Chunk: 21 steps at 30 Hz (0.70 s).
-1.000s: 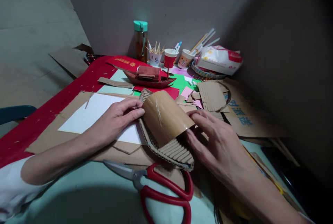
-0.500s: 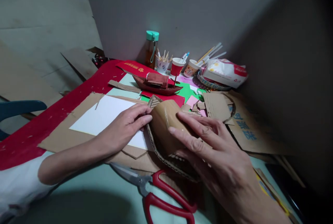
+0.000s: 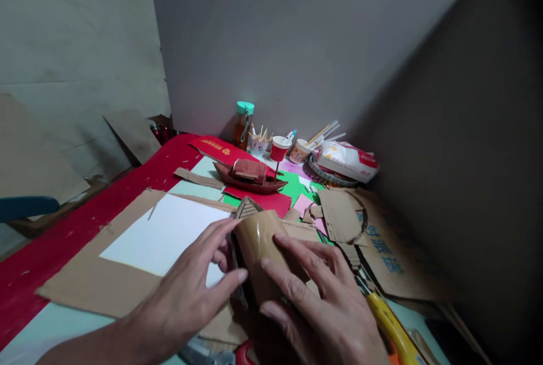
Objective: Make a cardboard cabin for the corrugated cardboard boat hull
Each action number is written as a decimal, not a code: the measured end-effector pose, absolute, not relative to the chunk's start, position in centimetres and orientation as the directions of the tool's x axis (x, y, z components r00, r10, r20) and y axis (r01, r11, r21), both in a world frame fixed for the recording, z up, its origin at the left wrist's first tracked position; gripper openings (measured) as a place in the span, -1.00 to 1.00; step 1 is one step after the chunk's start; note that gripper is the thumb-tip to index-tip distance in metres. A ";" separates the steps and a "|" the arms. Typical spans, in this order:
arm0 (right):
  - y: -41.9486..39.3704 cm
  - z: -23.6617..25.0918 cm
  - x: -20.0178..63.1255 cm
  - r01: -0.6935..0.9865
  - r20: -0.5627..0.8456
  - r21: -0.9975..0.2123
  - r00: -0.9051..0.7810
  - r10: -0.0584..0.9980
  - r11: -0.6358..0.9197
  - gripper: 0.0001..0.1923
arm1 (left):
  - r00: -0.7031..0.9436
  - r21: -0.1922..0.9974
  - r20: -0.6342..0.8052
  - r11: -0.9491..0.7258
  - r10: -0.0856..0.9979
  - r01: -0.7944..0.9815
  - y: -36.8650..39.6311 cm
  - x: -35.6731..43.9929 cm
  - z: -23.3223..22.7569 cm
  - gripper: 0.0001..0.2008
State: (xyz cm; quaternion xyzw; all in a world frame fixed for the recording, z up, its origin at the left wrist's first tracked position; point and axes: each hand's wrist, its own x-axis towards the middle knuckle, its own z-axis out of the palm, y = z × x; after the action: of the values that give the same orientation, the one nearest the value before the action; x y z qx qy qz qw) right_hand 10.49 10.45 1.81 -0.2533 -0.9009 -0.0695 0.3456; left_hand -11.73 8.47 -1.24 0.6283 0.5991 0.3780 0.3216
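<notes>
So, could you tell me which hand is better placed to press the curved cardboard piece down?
Probably the right hand: its fingers already lie over the curved cardboard piece, while the left hand only touches its edge.

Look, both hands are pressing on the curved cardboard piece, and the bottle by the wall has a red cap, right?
Not quite. In the head view the bottle has a teal cap. The left hand and right hand do press on the curved cardboard piece.

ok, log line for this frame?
left hand: on curved cardboard piece | right hand: pressing it | scissors: near edge | model boat: behind
</notes>
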 end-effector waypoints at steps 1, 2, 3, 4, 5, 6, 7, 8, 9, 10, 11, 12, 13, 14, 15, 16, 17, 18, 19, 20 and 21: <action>10.5 1.6 10.6 0.510 0.656 -0.028 -0.639 0.401 0.860 -0.69 | -0.019 0.834 0.122 -0.092 0.992 0.544 8.3 -11.7 -1.5 -0.36; 10.6 1.4 10.8 0.517 0.660 -0.012 -0.639 0.396 0.856 -0.68 | -0.040 0.807 0.168 -0.114 0.985 0.580 8.1 -11.7 -1.8 -0.31; 10.7 1.3 10.9 0.526 0.666 -0.001 -0.634 0.393 0.851 -0.67 | -0.055 0.776 0.213 -0.135 0.976 0.617 7.9 -11.6 -2.1 -0.26; 10.8 1.1 10.9 0.535 0.667 0.009 -0.632 0.394 0.845 -0.67 | -0.060 0.739 0.271 -0.168 0.961 0.652 7.8 -11.6 -2.4 -0.19; 10.9 1.1 11.0 0.544 0.668 0.019 -0.631 0.394 0.839 -0.66 | -0.043 0.699 0.318 -0.204 0.947 0.686 7.7 -11.6 -2.5 -0.12; 11.0 1.1 11.0 0.552 0.669 0.032 -0.631 0.392 0.833 -0.66 | -0.008 0.651 0.362 -0.247 0.932 0.718 7.6 -11.5 -2.6 -0.07; 11.1 1.1 11.0 0.557 0.670 0.046 -0.633 0.388 0.830 -0.66 | 0.040 0.597 0.407 -0.299 0.913 0.744 7.6 -11.5 -2.7 -0.02; 11.2 1.2 11.0 0.559 0.666 0.057 -0.639 0.385 0.827 -0.65 | 0.095 0.540 0.442 -0.349 0.892 0.766 7.6 -11.4 -2.7 0.00; 11.2 1.3 11.1 0.559 0.656 0.061 -0.647 0.389 0.827 -0.64 | 0.150 0.481 0.469 -0.394 0.870 0.783 7.6 -11.4 -2.6 0.01; 11.2 1.4 11.1 0.555 0.648 0.064 -0.655 0.389 0.829 -0.64 | 0.191 0.432 0.484 -0.423 0.854 0.797 7.6 -11.4 -2.6 0.01; 11.2 1.4 11.1 0.549 0.636 0.064 -0.666 0.389 0.833 -0.63 | 0.217 0.397 0.489 -0.437 0.845 0.807 7.6 -11.3 -2.5 0.00; 11.2 1.5 11.2 0.544 0.622 0.061 -0.676 0.395 0.837 -0.62 | 0.231 0.374 0.489 -0.441 0.841 0.816 7.6 -11.3 -2.5 -0.01; 11.1 1.5 11.2 0.541 0.612 0.055 -0.682 0.399 0.839 -0.62 | 0.231 0.365 0.488 -0.438 0.842 0.822 7.7 -11.3 -2.5 -0.04; 11.1 1.5 11.2 0.541 0.606 0.049 -0.684 0.406 0.839 -0.61 | 0.227 0.362 0.491 -0.435 0.841 0.825 7.7 -11.4 -2.5 -0.07; 11.0 1.5 11.2 0.544 0.607 0.043 -0.680 0.411 0.838 -0.60 | 0.224 0.362 0.500 -0.437 0.837 0.823 7.7 -11.4 -2.6 -0.08; 11.0 1.4 11.2 0.549 0.609 0.036 -0.675 0.418 0.835 -0.60 | 0.222 0.363 0.508 -0.441 0.832 0.821 7.8 -11.4 -2.6 -0.09; 11.0 1.4 11.1 0.555 0.610 0.030 -0.669 0.424 0.831 -0.59 | 0.225 0.362 0.512 -0.445 0.829 0.819 7.8 -11.3 -2.6 -0.09; 11.0 1.4 11.1 0.557 0.614 0.026 -0.664 0.426 0.830 -0.60 | 0.224 0.361 0.510 -0.444 0.830 0.820 7.8 -11.3 -2.6 -0.09; 11.0 1.3 11.0 0.557 0.614 0.023 -0.663 0.428 0.830 -0.61 | 0.224 0.359 0.506 -0.439 0.833 0.823 7.8 -11.2 -2.5 -0.08; 11.0 1.4 11.0 0.557 0.611 0.019 -0.664 0.431 0.830 -0.62 | 0.224 0.357 0.493 -0.431 0.841 0.829 7.7 -11.2 -2.3 -0.08; 11.1 1.4 11.0 0.554 0.604 0.013 -0.667 0.435 0.832 -0.64 | 0.225 0.354 0.477 -0.420 0.849 0.836 7.7 -11.1 -2.1 -0.07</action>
State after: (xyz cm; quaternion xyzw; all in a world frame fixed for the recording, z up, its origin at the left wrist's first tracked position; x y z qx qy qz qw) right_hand 10.99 11.06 1.40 -0.2725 -0.9077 -0.0984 0.3034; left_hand -11.10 7.69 -2.13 0.7825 0.5384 0.3126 0.0110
